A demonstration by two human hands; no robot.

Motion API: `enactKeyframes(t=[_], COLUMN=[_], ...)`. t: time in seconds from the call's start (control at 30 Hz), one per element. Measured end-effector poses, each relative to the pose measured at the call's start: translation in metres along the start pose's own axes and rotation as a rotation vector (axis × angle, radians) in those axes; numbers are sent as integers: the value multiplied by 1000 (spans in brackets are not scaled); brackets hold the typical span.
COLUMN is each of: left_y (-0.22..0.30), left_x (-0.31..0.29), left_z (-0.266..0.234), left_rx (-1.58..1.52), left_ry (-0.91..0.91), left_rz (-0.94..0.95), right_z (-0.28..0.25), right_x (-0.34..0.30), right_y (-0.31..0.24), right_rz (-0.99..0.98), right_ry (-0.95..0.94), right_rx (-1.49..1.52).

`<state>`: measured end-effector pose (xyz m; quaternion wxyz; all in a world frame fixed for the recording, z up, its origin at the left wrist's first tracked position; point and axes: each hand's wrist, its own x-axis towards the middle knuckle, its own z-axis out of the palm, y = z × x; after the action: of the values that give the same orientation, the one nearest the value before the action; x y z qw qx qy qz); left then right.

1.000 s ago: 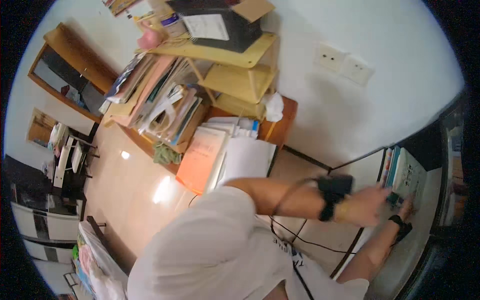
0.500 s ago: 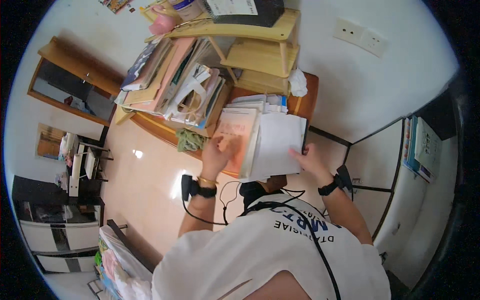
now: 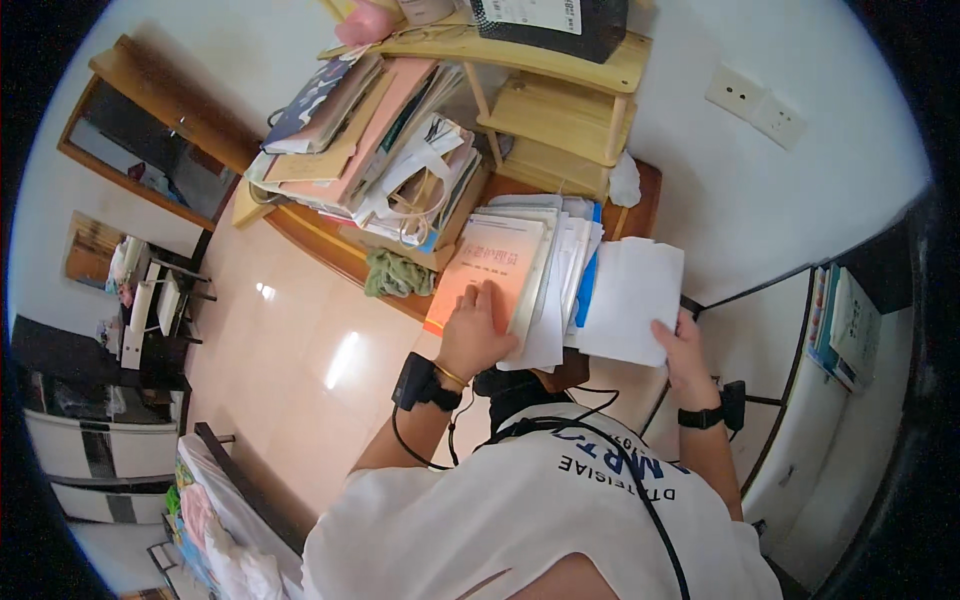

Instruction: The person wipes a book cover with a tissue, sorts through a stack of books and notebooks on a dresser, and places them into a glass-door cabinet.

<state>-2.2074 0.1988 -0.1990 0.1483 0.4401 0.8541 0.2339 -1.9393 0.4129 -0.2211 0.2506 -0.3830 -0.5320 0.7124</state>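
Note:
My left hand (image 3: 476, 332) lies on the lower part of an orange-covered booklet (image 3: 490, 258), fingers stretched out. The booklet sits at the left of a loose pile of papers (image 3: 553, 270) on the brown desk (image 3: 646, 203). In my right hand (image 3: 684, 352), thumb on top, is the right edge of a stack of white paper (image 3: 632, 300). That stack is held out to the right, its left edge beside a blue folder edge (image 3: 587, 285) in the pile. My right fingers are partly hidden beneath the sheets.
Left of the pile stands a heap of books and folders (image 3: 400, 120) with a paper bag (image 3: 418, 190). A green cloth (image 3: 398, 274) lies near the desk's front edge. Behind is a wooden shelf (image 3: 560, 115); crumpled white tissue (image 3: 625, 182) is beside it. Cables (image 3: 600, 430) hang at my body.
My right hand has drawn the white paper stack to the right, uncovering loose papers and the blue folder edge. My left hand now rests lower on the orange booklet. The view has shifted slightly.

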Motion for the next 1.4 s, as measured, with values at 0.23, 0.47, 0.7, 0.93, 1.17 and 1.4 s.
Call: enactKeyframes(t=[0.23,0.47,0.7,0.93,1.17,1.4], left_y=[18,8,12,28,-1,-28], left_x=[6,13,10,36,46,47], left_z=[-9,-44,-10,-14,14,23], left_rx=[180,-204,130,-1673,-1529,-1712], left_ry=[-16,33,7,-258,-234,-132], left_rz=[-25,-41,277,-323,-437,-426], right_z=[16,36,19,76,93,95], right_x=[-4,3,26,17,36,39], right_y=[-49,-63,-41,-56,16,-20], right_rz=[-59,-115,-99,-153,80,273], right_ry=[21,-20,162,-165,43,73], right_rx=[197,209,159,131,-139,-503])
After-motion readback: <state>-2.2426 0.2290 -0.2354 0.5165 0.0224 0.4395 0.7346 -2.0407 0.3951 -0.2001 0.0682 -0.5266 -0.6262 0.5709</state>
